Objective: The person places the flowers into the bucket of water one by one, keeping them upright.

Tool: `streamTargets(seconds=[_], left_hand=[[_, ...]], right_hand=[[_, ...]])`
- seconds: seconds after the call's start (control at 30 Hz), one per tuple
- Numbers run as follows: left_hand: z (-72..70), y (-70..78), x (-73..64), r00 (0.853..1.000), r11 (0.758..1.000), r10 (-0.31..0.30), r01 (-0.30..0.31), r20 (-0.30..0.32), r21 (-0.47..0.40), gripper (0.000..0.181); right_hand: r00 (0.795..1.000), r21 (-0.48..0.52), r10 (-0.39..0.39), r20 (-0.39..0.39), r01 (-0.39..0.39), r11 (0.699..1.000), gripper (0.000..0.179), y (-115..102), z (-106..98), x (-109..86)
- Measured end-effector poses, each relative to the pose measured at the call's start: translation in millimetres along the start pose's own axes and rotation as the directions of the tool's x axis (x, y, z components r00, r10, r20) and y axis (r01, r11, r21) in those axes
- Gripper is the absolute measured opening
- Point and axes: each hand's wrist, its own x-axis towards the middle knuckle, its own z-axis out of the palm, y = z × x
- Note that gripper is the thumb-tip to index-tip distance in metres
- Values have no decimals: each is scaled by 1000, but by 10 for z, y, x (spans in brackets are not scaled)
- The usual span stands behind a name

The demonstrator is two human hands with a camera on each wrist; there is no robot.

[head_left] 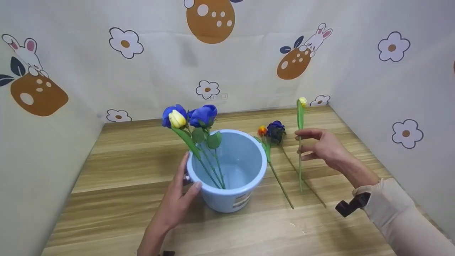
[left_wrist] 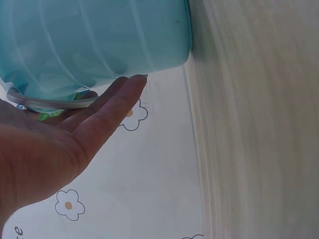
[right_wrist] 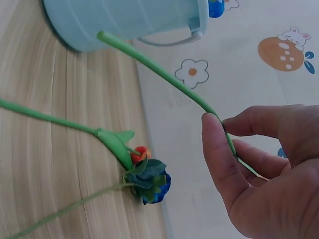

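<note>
A light blue bucket stands on the table with two blue roses and a yellow tulip leaning in it towards the left. Against its left side rests my left hand, thumb by the rim; in the left wrist view the fingers lie extended along the bucket's wall near its handle. To the right of the bucket, my right hand pinches another yellow tulip by its stem between thumb and fingers. That tulip is upright, bloom at the top, and its stem hangs below the hand.
Right of the bucket an orange tulip and a dark blue rose lie on the wooden table, stems pointing towards the front. Patterned cloth walls close off the back and both sides.
</note>
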Motion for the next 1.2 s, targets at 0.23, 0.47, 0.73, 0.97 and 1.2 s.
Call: streamTargets(seconds=[0.23, 0.47, 0.73, 0.97, 1.2], left_hand=[[0, -3, -1, 1000, 1000, -10, 10, 7, -8, 80], [0, -12, 7, 1000, 1000, -12, 12, 8, -4, 82], [-5, -3, -7, 1000, 1000, 28, -28, -4, -5, 80], [-8, 3, -7, 999, 999, 32, -32, -4, -2, 79], [-13, 3, -8, 999, 999, 32, -32, -5, -2, 79]], right_hand=[[1000, 76, 7, 24, -8, 997, 59, -100, 74, -24], [1000, 152, 13, 26, -17, 988, 60, -153, 129, -21], [999, 303, -9, 40, -4, 953, 51, -217, 216, -5], [1000, 353, -7, 26, -3, 936, 58, -274, 311, 16], [1000, 433, -22, 15, 13, 901, 47, -338, 398, 4]])
